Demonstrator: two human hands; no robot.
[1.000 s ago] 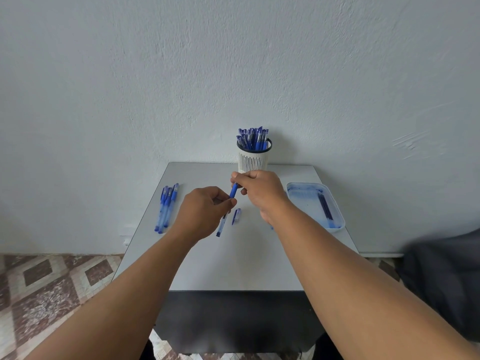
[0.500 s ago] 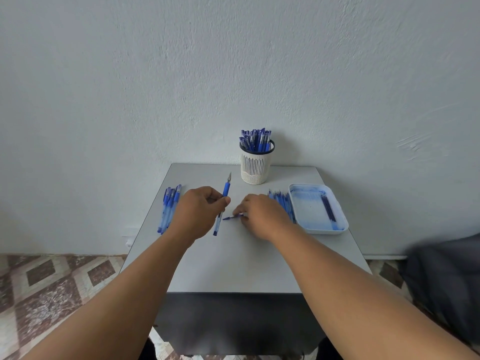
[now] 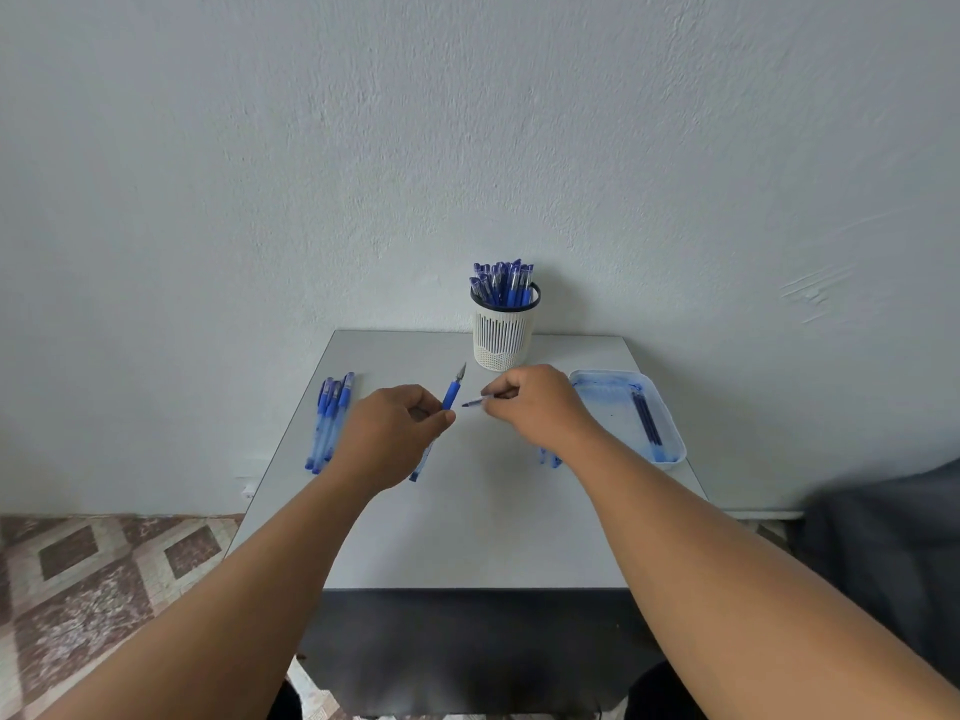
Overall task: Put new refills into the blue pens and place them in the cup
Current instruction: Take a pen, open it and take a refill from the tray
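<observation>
L hand (image 3: 397, 426): fingers curled round a blue pen (image 3: 450, 396), held mid-barrel, metal tip pointing up & away toward the cup; rear end of barrel sticks out below the hand, over the counter.
R hand (image 3: 540, 407): thumb + fingers pinch a small pen cap (image 3: 472, 402), its end pointing left at the held pen; close to pen but not touching.
Hands: near each other, small gap betw. them, both above counter centre.
Cup (image 3: 504, 335): white slotted holder w/ dark rim, at back of counter by the wall, upright, packed w/ capped blue pens (image 3: 503, 283) standing on end.
Pens left (image 3: 330, 423): approx 4 blue pens lying side by side near counter's left edge, parallel, caps toward the wall.
Pens right (image 3: 549, 458): ends of a few more show under R wrist, just beside the tray; count can't tell.
Tray (image 3: 670, 433): white, ink-stained blue, right side of counter; two dark refills (image 3: 647, 423) lie in it along its right part.
Counter (image 3: 467, 532): pale grey top, dark front edge.
Floor (image 3: 78, 579): patterned tiles at left.
</observation>
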